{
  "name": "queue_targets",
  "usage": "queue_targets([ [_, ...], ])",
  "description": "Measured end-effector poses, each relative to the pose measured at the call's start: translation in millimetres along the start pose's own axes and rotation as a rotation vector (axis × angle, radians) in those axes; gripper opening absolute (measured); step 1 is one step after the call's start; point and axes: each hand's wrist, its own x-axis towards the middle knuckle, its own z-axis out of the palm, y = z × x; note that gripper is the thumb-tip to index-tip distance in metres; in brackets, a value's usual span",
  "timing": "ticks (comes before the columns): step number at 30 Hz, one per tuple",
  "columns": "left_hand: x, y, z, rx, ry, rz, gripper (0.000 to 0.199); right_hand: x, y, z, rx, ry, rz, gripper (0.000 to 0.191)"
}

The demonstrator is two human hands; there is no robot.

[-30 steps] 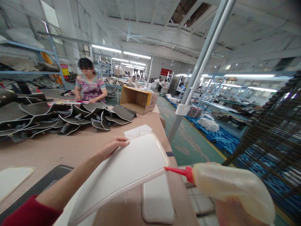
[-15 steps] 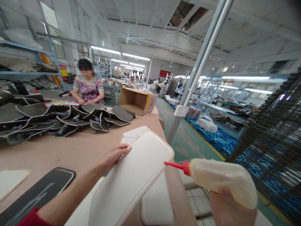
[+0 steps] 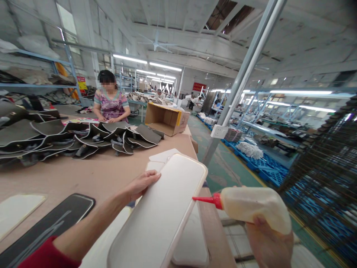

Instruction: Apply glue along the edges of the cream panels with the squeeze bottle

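Note:
A white panel with rounded corners [image 3: 158, 208] is tilted up in front of me, a yellowish band along its edge. My left hand [image 3: 145, 183] grips its left side, thumb on the face and fingers behind. In my right hand [image 3: 267, 238] is a translucent squeeze bottle [image 3: 253, 206] of yellowish liquid, lying on its side. Its red nozzle [image 3: 206, 199] points left, the tip at the panel's right edge. Behind and beneath the panel lie more white panels [image 3: 192, 238]. A black panel [image 3: 52, 227] with a shiny streak rests left of my forearm.
Dark grey pieces with white edges [image 3: 83, 137] are heaped across the brown table [image 3: 111, 171]. An open cardboard box [image 3: 164, 119] stands at the far corner. A person [image 3: 111, 98] works across the table. A metal post [image 3: 237, 85] rises at right, near a dark wire rack [image 3: 329, 149].
The nozzle tip has moved down along the panel's right edge, toward me. My left hand keeps its hold on the panel. The whole view has shifted slightly.

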Motion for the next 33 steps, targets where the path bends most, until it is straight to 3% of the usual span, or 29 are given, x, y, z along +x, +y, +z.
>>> queue_targets([
  [6,-0.7,3.5,-0.9,-0.029,-0.005,-0.064,0.046,-0.6,0.8,0.1,-0.001,-0.074,0.016,0.054],
  [10,0.3,6.2,-2.1,-0.003,0.063,-0.104,0.043,-2.5,3.8,-1.0,-0.007,-0.094,0.071,0.055],
  [18,0.7,4.2,-1.0,-0.048,0.039,-0.05,0.044,3.1,5.5,12.7,0.022,-0.006,0.097,0.051],
  [26,3.7,-2.5,-0.9,-0.079,0.044,-0.01,0.041,-1.5,4.4,12.9,-0.017,0.059,0.118,0.058],
  [33,8.5,-6.6,-1.4,-0.103,0.046,-0.01,0.037,-10.1,3.5,10.7,-0.05,0.093,0.164,0.045],
])
